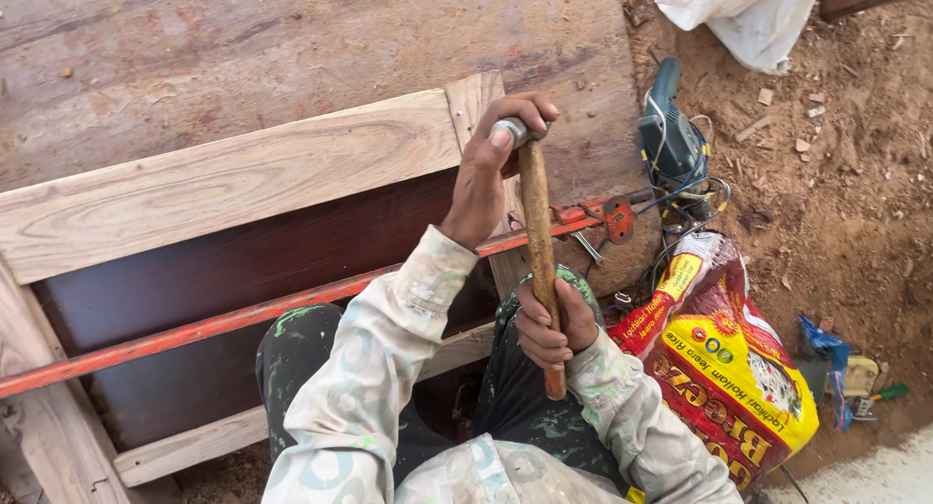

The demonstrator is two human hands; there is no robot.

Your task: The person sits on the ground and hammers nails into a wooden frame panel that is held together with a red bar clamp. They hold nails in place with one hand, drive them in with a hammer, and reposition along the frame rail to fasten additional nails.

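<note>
**Head view: both hands on a hammer over a wooden frame**

Left hand [483,173] grips the metal head of the hammer [537,242], fingers curled over the top. Right hand [551,324] clenched round the wooden handle lower down. Hammer stands near upright, head against the wooden frame [224,178] corner. Orange bar clamp [204,327] runs across the frame. Blue power tool [669,135] and red-yellow sack [734,368] lie on dirt nearby.

An outdoor carpentry site: wooden door frame [224,183], power tool [669,125], sawdust-strewn dirt ground [846,193].
</note>
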